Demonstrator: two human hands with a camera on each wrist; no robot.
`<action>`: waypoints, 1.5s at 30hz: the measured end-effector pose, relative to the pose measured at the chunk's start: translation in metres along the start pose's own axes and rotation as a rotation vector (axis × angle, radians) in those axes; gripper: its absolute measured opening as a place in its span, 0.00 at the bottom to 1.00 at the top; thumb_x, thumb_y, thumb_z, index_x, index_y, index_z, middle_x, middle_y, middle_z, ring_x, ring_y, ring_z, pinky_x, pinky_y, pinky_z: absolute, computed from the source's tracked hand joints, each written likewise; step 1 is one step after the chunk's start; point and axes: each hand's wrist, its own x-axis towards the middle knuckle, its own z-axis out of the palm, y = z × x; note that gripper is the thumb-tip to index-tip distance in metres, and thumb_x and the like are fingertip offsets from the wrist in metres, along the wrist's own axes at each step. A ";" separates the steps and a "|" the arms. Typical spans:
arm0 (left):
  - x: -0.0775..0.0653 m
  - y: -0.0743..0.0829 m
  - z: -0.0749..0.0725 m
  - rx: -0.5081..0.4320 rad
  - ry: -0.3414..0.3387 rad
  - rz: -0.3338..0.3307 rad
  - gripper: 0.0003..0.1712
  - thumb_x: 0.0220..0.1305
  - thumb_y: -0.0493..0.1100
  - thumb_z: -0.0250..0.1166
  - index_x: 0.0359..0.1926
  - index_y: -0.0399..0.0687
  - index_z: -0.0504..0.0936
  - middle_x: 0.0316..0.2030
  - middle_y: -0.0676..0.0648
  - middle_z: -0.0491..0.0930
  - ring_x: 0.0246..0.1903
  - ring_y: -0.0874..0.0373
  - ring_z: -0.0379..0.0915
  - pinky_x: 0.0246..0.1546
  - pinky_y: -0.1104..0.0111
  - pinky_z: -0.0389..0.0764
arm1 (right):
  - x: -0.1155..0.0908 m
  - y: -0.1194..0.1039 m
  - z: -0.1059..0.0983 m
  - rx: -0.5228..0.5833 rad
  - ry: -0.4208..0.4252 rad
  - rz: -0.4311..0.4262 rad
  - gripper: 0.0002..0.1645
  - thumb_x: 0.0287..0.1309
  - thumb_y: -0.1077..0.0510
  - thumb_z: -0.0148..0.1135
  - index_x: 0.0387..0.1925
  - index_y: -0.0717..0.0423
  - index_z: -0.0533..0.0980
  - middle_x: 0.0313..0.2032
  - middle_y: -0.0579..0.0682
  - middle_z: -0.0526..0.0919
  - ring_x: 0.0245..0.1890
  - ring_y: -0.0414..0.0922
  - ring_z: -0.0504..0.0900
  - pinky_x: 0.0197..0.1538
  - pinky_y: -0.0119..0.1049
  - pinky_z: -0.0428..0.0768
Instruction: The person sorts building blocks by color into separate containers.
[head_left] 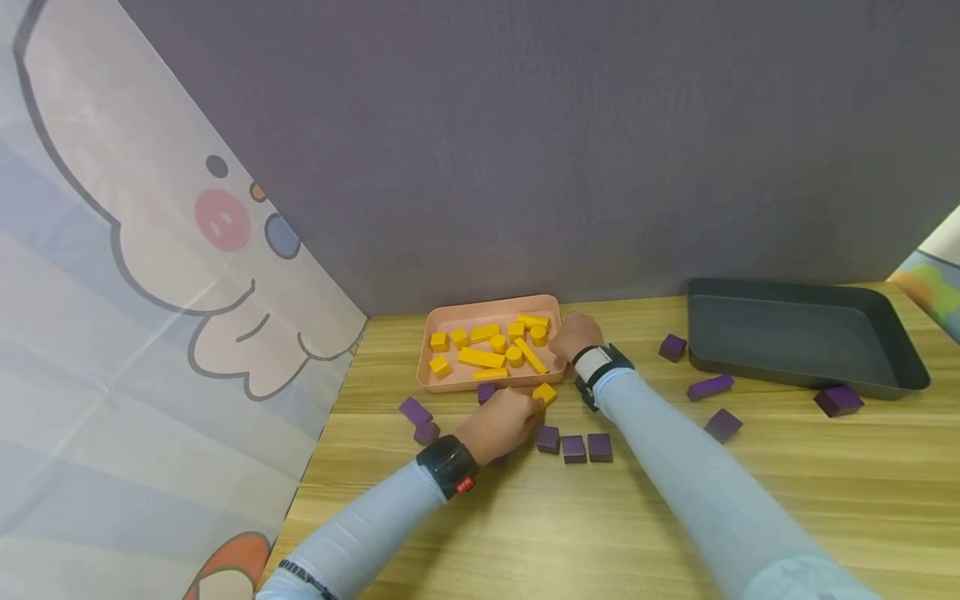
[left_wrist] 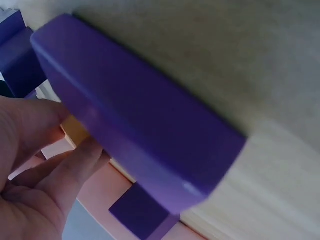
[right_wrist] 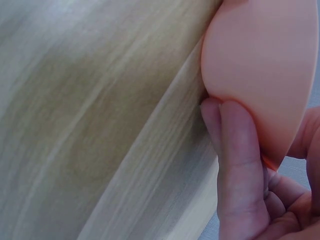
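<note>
My left hand [head_left: 501, 423] pinches a yellow block [head_left: 545, 394] just in front of the pink tray [head_left: 450, 387]. In the left wrist view, the yellow block [left_wrist: 75, 131] shows between thumb and fingers, partly hidden behind a large purple block [left_wrist: 140, 115] close to the camera. The right hand [head_left: 577, 335] grips the tray's right end; its fingers [right_wrist: 240, 135] lie against the outer wall of the pink tray [right_wrist: 265, 55] in the right wrist view. Several yellow blocks, among them a long bar [head_left: 482, 357] and a cylinder [head_left: 513, 357], lie inside the tray.
Purple blocks lie about the wooden table [head_left: 570, 533]: a cube [head_left: 573, 449] among several in front of my hands, a flat piece [head_left: 415, 410] at left, a bar [head_left: 710, 387] at right. A dark grey tray [head_left: 795, 329] stands at the back right, before a grey wall [head_left: 525, 150].
</note>
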 end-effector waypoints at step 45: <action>0.028 -0.165 -0.058 -0.223 0.289 -0.509 0.16 0.64 0.38 0.74 0.52 0.38 0.87 0.52 0.37 0.88 0.52 0.41 0.83 0.60 0.52 0.85 | 0.003 0.001 0.005 -0.017 0.012 0.002 0.12 0.59 0.58 0.66 0.39 0.65 0.81 0.27 0.56 0.82 0.21 0.48 0.81 0.22 0.30 0.77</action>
